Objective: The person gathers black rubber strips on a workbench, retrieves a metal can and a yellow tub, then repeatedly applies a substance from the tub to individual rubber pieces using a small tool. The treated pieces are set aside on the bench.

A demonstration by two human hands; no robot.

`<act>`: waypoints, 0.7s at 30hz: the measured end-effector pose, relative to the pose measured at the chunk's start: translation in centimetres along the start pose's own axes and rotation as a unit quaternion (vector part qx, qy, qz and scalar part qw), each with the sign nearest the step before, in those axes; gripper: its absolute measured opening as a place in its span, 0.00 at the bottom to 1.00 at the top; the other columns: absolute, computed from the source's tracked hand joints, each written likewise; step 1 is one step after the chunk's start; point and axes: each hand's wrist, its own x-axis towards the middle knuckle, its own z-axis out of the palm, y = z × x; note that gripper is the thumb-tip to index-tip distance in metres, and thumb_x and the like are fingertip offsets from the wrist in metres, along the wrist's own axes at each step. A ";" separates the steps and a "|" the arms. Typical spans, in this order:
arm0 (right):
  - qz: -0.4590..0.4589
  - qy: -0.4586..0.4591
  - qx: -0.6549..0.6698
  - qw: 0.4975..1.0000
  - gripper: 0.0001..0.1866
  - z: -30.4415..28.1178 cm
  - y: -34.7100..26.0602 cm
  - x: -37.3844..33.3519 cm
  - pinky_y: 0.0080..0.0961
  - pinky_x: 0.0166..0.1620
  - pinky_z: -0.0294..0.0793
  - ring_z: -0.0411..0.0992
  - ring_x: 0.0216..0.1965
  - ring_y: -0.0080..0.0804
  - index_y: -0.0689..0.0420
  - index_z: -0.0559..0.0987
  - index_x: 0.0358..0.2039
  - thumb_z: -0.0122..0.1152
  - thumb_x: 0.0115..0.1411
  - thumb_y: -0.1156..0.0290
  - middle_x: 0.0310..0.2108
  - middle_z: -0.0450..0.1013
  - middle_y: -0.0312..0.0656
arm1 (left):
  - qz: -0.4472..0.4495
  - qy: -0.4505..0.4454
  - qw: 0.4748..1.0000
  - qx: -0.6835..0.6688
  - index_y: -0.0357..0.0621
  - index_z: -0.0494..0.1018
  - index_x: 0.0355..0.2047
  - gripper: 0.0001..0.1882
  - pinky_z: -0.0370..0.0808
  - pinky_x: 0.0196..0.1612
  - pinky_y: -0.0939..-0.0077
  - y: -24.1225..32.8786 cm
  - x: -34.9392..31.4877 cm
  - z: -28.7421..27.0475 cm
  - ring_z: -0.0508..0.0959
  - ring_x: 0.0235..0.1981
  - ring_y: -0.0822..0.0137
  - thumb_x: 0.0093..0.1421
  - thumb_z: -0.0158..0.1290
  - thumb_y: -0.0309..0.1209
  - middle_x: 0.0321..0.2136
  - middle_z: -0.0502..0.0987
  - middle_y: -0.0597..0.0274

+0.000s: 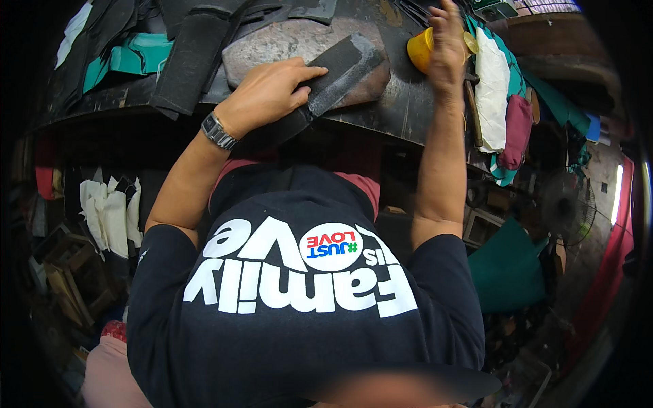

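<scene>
My left hand [271, 92], with a metal watch [219, 130] at its wrist, rests on a black folded strip of sheet material [347, 64]. Its index finger lies along the strip and its thumb presses near the edge; the other fingers are partly hidden. A pale greyish band runs along one side of the strip, which lies at a slant across a flat stone slab [265, 46] and hangs over the table's near edge. On the right, my right hand [447, 51] is raised edge-on in front of a yellow tub [420, 51], fingers stretched out and slightly blurred, with nothing visible in them.
Black sheet pieces [190, 61] and green pieces [139, 58] are heaped at the left of the dark table [401, 122]. White cloth [491, 88] and maroon cloth [517, 129] hang at its right edge. A fan [561, 194] stands farther right.
</scene>
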 end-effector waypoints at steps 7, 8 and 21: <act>0.026 -0.241 -0.529 0.813 0.37 -6.6 0.6 1.9 0.47 0.54 0.70 0.70 0.55 0.53 0.51 0.87 0.44 0.54 0.57 0.28 0.50 0.77 0.51 | 0.019 0.066 0.995 -0.067 0.51 0.76 0.53 0.18 0.75 0.44 0.58 -0.6 2.5 1.1 0.78 0.40 0.50 0.62 0.54 0.28 0.37 0.75 0.54; -0.016 -0.233 -0.550 0.802 0.37 -6.4 1.0 1.7 0.48 0.56 0.67 0.70 0.56 0.52 0.50 0.87 0.43 0.53 0.57 0.28 0.50 0.77 0.50 | 0.041 0.093 0.992 -0.068 0.51 0.76 0.54 0.18 0.74 0.45 0.59 -0.8 3.6 1.6 0.78 0.40 0.50 0.62 0.54 0.28 0.37 0.75 0.54; 0.310 -0.113 -0.555 0.764 0.49 -7.0 -1.0 1.1 0.47 0.51 0.72 0.77 0.44 0.58 0.57 0.87 0.39 0.35 0.61 0.22 0.40 0.80 0.54 | -0.057 0.060 0.994 -0.073 0.50 0.78 0.54 0.20 0.77 0.50 0.66 -3.1 8.7 2.3 0.79 0.46 0.60 0.61 0.62 0.35 0.48 0.77 0.58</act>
